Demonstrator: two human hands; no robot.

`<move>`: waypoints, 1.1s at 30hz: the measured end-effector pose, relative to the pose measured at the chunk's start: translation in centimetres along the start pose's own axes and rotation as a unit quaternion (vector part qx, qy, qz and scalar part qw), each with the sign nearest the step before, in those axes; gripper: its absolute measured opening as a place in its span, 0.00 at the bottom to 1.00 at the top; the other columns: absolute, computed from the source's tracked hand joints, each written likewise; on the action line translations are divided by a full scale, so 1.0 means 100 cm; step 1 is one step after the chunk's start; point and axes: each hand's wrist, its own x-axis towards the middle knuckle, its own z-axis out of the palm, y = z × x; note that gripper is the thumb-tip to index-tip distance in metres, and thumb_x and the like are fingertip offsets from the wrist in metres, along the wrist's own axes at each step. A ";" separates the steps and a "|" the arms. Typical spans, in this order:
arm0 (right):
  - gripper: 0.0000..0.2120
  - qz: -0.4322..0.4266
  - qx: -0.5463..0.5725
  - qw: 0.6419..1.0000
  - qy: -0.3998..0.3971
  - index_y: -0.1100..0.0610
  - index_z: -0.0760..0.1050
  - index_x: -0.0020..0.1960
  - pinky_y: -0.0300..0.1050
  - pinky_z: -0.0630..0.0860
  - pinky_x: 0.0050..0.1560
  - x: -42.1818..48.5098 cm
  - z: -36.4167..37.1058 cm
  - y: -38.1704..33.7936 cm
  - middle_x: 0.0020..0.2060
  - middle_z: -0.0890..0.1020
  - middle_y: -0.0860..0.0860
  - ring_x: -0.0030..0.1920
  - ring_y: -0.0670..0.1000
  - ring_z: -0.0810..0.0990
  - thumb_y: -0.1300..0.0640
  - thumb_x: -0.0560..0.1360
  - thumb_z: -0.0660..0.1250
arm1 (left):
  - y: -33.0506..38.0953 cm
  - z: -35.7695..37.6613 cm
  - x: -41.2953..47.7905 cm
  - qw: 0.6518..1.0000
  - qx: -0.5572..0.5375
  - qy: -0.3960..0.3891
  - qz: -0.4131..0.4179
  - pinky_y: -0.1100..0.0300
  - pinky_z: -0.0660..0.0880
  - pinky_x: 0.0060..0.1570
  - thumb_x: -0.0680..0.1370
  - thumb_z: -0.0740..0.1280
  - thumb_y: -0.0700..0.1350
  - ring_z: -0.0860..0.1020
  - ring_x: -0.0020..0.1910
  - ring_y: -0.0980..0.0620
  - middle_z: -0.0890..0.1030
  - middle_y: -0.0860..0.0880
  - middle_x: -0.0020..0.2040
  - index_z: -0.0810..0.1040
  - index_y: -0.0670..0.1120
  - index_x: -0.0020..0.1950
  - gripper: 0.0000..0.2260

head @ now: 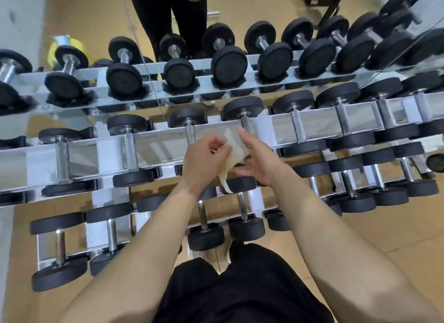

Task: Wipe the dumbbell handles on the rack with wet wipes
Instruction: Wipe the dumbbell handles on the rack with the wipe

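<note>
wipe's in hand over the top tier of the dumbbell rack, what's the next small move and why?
Probably lower the pale, crumpled wet wipe onto the chrome dumbbell handle just beyond the right hand and wrap it round. The left hand pinches the wipe, which hangs loose between both hands and touches no handle yet. That handle looks nearest.

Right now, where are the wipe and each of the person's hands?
wipe [234, 146], head view, on its pale middle between the hands.
left hand [204, 155], head view, on the middle of the hand.
right hand [260, 160], head view, on the middle of the hand.
</note>
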 end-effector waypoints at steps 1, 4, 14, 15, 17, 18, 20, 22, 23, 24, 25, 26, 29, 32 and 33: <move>0.26 -0.007 -0.007 1.000 -0.022 0.52 0.79 0.65 0.58 0.81 0.60 0.000 -0.002 0.001 0.58 0.85 0.55 0.60 0.56 0.84 0.37 0.73 0.73 | 0.003 0.000 0.001 1.000 0.015 0.001 0.013 0.63 0.75 0.44 0.78 0.70 0.49 0.80 0.44 0.59 0.83 0.58 0.42 0.82 0.53 0.45 0.03; 0.25 -0.015 0.007 0.999 -0.039 0.55 0.77 0.67 0.60 0.79 0.64 0.005 -0.014 0.000 0.58 0.85 0.56 0.60 0.56 0.84 0.47 0.75 0.76 | 0.011 0.003 0.009 1.000 -0.003 -0.002 0.002 0.61 0.77 0.45 0.79 0.71 0.51 0.81 0.44 0.59 0.83 0.56 0.42 0.83 0.53 0.45 0.04; 0.15 0.053 0.052 0.997 0.035 0.60 0.74 0.67 0.59 0.77 0.65 0.041 -0.097 -0.025 0.53 0.82 0.56 0.56 0.59 0.81 0.60 0.82 0.61 | 0.041 0.072 0.054 0.995 0.016 0.055 -0.085 0.71 0.71 0.43 0.79 0.72 0.50 0.77 0.45 0.61 0.82 0.55 0.45 0.81 0.50 0.45 0.05; 0.17 0.073 0.077 0.994 0.005 0.60 0.74 0.67 0.61 0.76 0.66 0.042 -0.107 -0.031 0.56 0.82 0.57 0.57 0.59 0.80 0.52 0.82 0.61 | 0.047 0.084 0.059 0.994 0.021 0.065 -0.085 0.72 0.70 0.42 0.79 0.72 0.49 0.77 0.43 0.62 0.82 0.56 0.43 0.82 0.50 0.45 0.05; 0.30 0.109 0.071 0.989 -0.072 0.59 0.75 0.66 0.64 0.74 0.66 0.048 -0.129 -0.041 0.61 0.83 0.57 0.61 0.60 0.81 0.35 0.79 0.62 | 0.055 0.106 0.069 0.988 -0.035 0.093 -0.119 0.67 0.72 0.44 0.79 0.71 0.49 0.77 0.43 0.60 0.82 0.56 0.42 0.82 0.50 0.46 0.04; 0.33 0.117 0.055 0.987 -0.098 0.58 0.75 0.67 0.64 0.74 0.67 0.053 -0.140 -0.043 0.61 0.83 0.58 0.62 0.61 0.82 0.31 0.76 0.63 | 0.057 0.114 0.074 0.975 -0.102 0.110 -0.165 0.63 0.73 0.46 0.80 0.70 0.49 0.79 0.46 0.58 0.83 0.54 0.45 0.83 0.49 0.49 0.04; 0.28 0.121 0.031 0.984 -0.130 0.54 0.74 0.68 0.62 0.74 0.67 0.060 -0.159 -0.048 0.61 0.83 0.57 0.61 0.59 0.82 0.37 0.76 0.69 | 0.062 0.123 0.080 0.919 -0.260 0.128 -0.268 0.58 0.75 0.47 0.82 0.68 0.49 0.81 0.52 0.52 0.84 0.50 0.53 0.83 0.48 0.56 0.07; 0.20 0.120 0.011 0.982 -0.143 0.55 0.73 0.67 0.57 0.76 0.67 0.067 -0.174 -0.050 0.57 0.83 0.55 0.55 0.54 0.83 0.53 0.77 0.73 | 0.059 0.126 0.082 0.868 -0.361 0.131 -0.314 0.57 0.78 0.45 0.83 0.66 0.50 0.82 0.55 0.51 0.85 0.49 0.56 0.81 0.48 0.63 0.12; 0.18 0.116 -0.005 0.983 -0.144 0.57 0.74 0.65 0.53 0.78 0.64 0.072 -0.180 -0.050 0.54 0.83 0.54 0.51 0.51 0.83 0.59 0.77 0.73 | 0.057 0.126 0.082 0.857 -0.380 0.129 -0.322 0.58 0.79 0.42 0.83 0.65 0.50 0.84 0.53 0.52 0.86 0.49 0.55 0.80 0.48 0.64 0.13; 0.16 0.109 -0.017 0.983 -0.145 0.59 0.75 0.64 0.51 0.80 0.62 0.079 -0.186 -0.049 0.52 0.83 0.55 0.48 0.51 0.83 0.62 0.77 0.72 | 0.052 0.125 0.083 0.857 -0.381 0.127 -0.324 0.59 0.80 0.40 0.84 0.64 0.50 0.84 0.51 0.52 0.86 0.49 0.55 0.80 0.47 0.65 0.13; 0.15 0.104 -0.014 0.984 -0.143 0.59 0.75 0.63 0.50 0.80 0.60 0.085 -0.191 -0.047 0.53 0.83 0.55 0.48 0.51 0.83 0.63 0.77 0.72 | 0.047 0.126 0.084 0.857 -0.379 0.127 -0.325 0.58 0.81 0.41 0.84 0.63 0.50 0.84 0.51 0.50 0.86 0.47 0.55 0.79 0.45 0.66 0.14; 0.14 0.099 0.002 0.986 -0.137 0.59 0.75 0.62 0.49 0.80 0.59 0.090 -0.193 -0.046 0.55 0.83 0.56 0.52 0.53 0.83 0.63 0.78 0.71 | 0.041 0.127 0.085 0.861 -0.372 0.127 -0.322 0.55 0.81 0.44 0.84 0.63 0.49 0.84 0.54 0.47 0.85 0.45 0.57 0.78 0.43 0.67 0.15; 0.14 0.072 0.058 0.990 -0.105 0.57 0.75 0.63 0.51 0.77 0.64 0.106 -0.193 -0.044 0.60 0.82 0.56 0.63 0.56 0.80 0.61 0.78 0.65 | 0.017 0.132 0.089 0.871 -0.324 0.171 -0.327 0.46 0.79 0.60 0.80 0.67 0.48 0.82 0.58 0.41 0.84 0.41 0.58 0.79 0.39 0.64 0.17; 0.17 0.063 0.051 0.995 -0.063 0.56 0.74 0.64 0.53 0.77 0.65 0.118 -0.179 -0.046 0.61 0.82 0.57 0.62 0.57 0.81 0.57 0.75 0.64 | 0.002 0.141 0.094 0.888 -0.200 0.223 -0.349 0.54 0.77 0.57 0.77 0.71 0.51 0.81 0.51 0.48 0.83 0.48 0.49 0.80 0.42 0.58 0.15; 0.17 0.064 0.039 0.996 -0.044 0.56 0.74 0.62 0.54 0.78 0.63 0.122 -0.174 -0.048 0.61 0.82 0.57 0.61 0.58 0.81 0.56 0.74 0.64 | -0.004 0.146 0.098 0.891 -0.163 0.235 -0.354 0.59 0.76 0.50 0.80 0.69 0.49 0.79 0.46 0.51 0.80 0.50 0.46 0.78 0.43 0.57 0.11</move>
